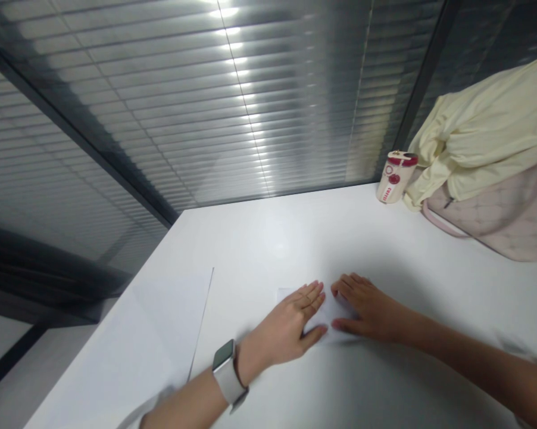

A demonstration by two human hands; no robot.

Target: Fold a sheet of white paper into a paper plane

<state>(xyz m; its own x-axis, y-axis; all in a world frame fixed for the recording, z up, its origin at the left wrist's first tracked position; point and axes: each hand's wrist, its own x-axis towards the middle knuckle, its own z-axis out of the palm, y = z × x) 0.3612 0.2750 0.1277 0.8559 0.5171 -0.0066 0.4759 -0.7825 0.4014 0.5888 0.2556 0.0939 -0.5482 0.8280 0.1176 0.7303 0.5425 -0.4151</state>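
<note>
Head view: on the worktop (250, 250), the left hand (290, 322) lies flat over the paper (333, 313); the right hand (369, 307), just apart, arches loosely over its right side. Uneven pressure could skew the paper.

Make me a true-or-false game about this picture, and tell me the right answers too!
1. The watch is on the left wrist. True.
2. The table is black. False: the table is white.
3. The left fingers rest on the paper. True.
4. The yellow cloth is on the floor. False: the yellow cloth lies over the pink bag.
5. The blinds are beyond the table. True.
6. The red-and-cream container lies on the paper. False: the red-and-cream container is beside the cloth.
</note>
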